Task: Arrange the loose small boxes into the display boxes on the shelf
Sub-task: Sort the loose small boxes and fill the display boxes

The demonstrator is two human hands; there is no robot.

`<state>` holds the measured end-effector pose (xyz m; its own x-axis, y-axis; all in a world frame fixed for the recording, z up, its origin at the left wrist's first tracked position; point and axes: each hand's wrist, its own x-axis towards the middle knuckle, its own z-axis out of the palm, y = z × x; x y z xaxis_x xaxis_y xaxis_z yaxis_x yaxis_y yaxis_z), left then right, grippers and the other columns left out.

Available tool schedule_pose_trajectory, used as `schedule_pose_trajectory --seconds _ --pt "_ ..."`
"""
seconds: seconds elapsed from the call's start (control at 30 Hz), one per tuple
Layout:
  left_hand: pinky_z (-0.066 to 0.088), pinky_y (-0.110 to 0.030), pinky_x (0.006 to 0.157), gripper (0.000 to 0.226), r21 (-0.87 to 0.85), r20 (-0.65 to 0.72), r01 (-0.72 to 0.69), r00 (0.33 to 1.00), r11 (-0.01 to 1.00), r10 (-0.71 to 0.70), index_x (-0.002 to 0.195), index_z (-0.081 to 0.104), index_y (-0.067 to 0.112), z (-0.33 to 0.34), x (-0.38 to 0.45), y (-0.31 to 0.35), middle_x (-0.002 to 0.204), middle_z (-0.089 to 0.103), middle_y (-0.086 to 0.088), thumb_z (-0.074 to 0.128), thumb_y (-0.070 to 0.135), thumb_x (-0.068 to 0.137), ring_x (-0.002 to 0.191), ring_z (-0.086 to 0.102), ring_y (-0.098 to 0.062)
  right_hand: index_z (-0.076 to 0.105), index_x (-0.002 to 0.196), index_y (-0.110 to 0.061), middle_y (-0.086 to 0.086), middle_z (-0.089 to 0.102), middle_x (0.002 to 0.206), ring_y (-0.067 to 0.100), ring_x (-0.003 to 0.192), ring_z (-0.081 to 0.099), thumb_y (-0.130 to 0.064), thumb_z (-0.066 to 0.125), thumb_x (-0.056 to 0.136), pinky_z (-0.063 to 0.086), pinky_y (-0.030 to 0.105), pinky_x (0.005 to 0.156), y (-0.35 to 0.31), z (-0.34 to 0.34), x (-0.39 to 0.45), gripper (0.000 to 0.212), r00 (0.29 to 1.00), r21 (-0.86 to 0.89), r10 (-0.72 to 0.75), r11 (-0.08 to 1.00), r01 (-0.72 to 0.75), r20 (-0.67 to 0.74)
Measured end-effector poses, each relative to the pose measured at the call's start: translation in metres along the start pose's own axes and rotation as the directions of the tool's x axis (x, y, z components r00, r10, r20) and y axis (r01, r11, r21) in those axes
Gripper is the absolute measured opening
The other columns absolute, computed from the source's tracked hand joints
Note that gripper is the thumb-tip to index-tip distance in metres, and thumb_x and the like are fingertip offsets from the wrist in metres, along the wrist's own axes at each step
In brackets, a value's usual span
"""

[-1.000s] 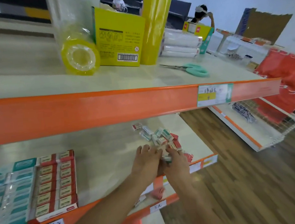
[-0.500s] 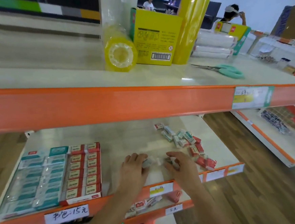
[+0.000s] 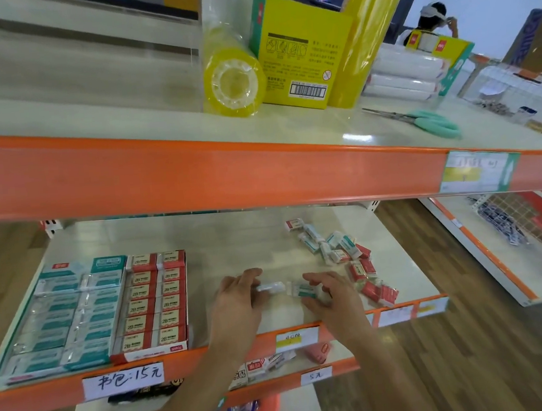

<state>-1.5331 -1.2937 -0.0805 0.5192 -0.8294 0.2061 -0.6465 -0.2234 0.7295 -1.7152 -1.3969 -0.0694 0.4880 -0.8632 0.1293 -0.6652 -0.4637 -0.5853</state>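
On the middle shelf (image 3: pixel 233 237), my left hand (image 3: pixel 238 300) pinches a small white box (image 3: pixel 271 286) by its end. My right hand (image 3: pixel 330 294) grips a small white-and-teal box (image 3: pixel 304 290) beside it. A heap of loose small boxes (image 3: pixel 341 253), red and teal, lies to the right, reaching the shelf's front edge. At the left stand two display boxes: a red one (image 3: pixel 156 303) filled with 2B boxes in two columns, and a teal one (image 3: pixel 64 314) filled with teal boxes.
The upper shelf's orange edge (image 3: pixel 196 175) overhangs the work area. On it stand a tape roll (image 3: pixel 233 78), a yellow carton (image 3: pixel 300 54) and teal scissors (image 3: pixel 431 121). More small boxes (image 3: pixel 263 366) lie on the shelf below. A person (image 3: pixel 433 24) stands far behind.
My hands drew back from the heap toward the shelf's middle and moved apart, each now holding one small box. The view shifted left and down, showing the display boxes fully.
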Motion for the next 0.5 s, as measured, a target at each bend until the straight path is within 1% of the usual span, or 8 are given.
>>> schedule_pose_trajectory --seconds 0.07,0.13,0.2,0.3,0.37,0.43,0.5 --pt "0.053 -0.03 0.065 0.026 0.0 -0.038 0.004 0.999 1.0 -0.004 0.116 0.057 0.032 -0.002 -0.0004 0.0021 0.082 0.05 0.008 0.054 0.033 0.091 0.068 0.058 -0.011 0.066 0.116 -0.03 -0.018 0.059 0.106 0.011 0.101 0.053 -0.02 0.076 0.08 0.047 0.028 0.087 0.0001 0.0001 0.0 0.039 1.0 0.0 -0.004 1.0 0.004 0.001" --pt "0.054 -0.033 0.064 0.024 0.0 -0.058 -0.006 0.998 1.0 0.006 0.114 0.06 0.029 -0.0034 -0.0011 0.004 0.076 0.052 0.006 0.057 0.03 0.09 0.066 0.058 -0.013 0.067 0.116 -0.03 -0.016 0.059 0.107 0.011 0.102 0.053 -0.02 0.076 0.08 0.047 0.028 0.088 0.0002 -0.0001 -0.0003 0.039 1.0 -0.004 -0.006 1.0 0.006 0.006" --pt "0.053 -0.034 0.065 0.023 0.008 -0.069 -0.024 0.997 1.0 0.024 0.111 0.062 0.025 -0.0039 -0.0012 0.0047 0.074 0.057 0.006 0.061 0.025 0.088 0.072 0.058 -0.013 0.067 0.116 -0.03 -0.015 0.059 0.108 0.012 0.102 0.053 -0.02 0.076 0.08 0.048 0.029 0.088 0.0006 0.0 -0.0001 0.039 1.0 -0.007 -0.002 1.0 0.002 0.009" --pt "0.051 -0.033 0.065 0.023 0.061 -0.075 -0.024 0.997 0.998 0.028 0.106 0.066 0.021 -0.004 -0.0007 0.0044 0.081 0.064 0.005 0.064 0.021 0.083 0.083 0.055 -0.016 0.067 0.117 -0.03 -0.017 0.059 0.111 0.011 0.105 0.054 -0.022 0.075 0.081 0.048 0.028 0.089 0.0006 0.0004 -0.0002 0.038 1.0 -0.012 0.0 1.0 0.0 0.01" --pt "0.051 -0.034 0.065 0.023 0.081 -0.073 -0.01 0.997 0.997 0.016 0.104 0.066 0.02 -0.0046 -0.0012 0.0045 0.082 0.064 0.004 0.065 0.019 0.081 0.084 0.054 -0.017 0.066 0.117 -0.031 -0.018 0.059 0.115 0.011 0.107 0.053 -0.023 0.075 0.081 0.048 0.029 0.092 0.0007 0.0007 0.0 0.038 1.0 -0.012 0.002 1.0 -0.002 0.007" --pt "0.052 -0.034 0.065 0.024 0.059 -0.065 0.01 0.998 0.998 -0.006 0.106 0.065 0.021 -0.0053 -0.0018 0.0044 0.076 0.062 0.003 0.065 0.02 0.082 0.077 0.056 -0.017 0.065 0.118 -0.033 -0.019 0.059 0.116 0.01 0.108 0.053 -0.024 0.074 0.081 0.047 0.03 0.093 0.0006 0.0007 -0.0005 0.039 1.0 -0.009 0.01 1.0 -0.01 0.013" --pt "0.05 -0.029 0.059 0.027 0.068 -0.025 -0.004 1.0 0.998 0.005 0.111 0.061 0.027 -0.0056 -0.0019 0.0042 0.07 0.056 0.005 0.061 0.025 0.085 0.067 0.055 -0.014 0.065 0.119 -0.034 -0.02 0.06 0.115 0.01 0.107 0.052 -0.024 0.073 0.082 0.047 0.031 0.093 0.0006 0.0006 -0.0007 0.039 1.0 -0.019 0.01 1.0 -0.01 0.015"
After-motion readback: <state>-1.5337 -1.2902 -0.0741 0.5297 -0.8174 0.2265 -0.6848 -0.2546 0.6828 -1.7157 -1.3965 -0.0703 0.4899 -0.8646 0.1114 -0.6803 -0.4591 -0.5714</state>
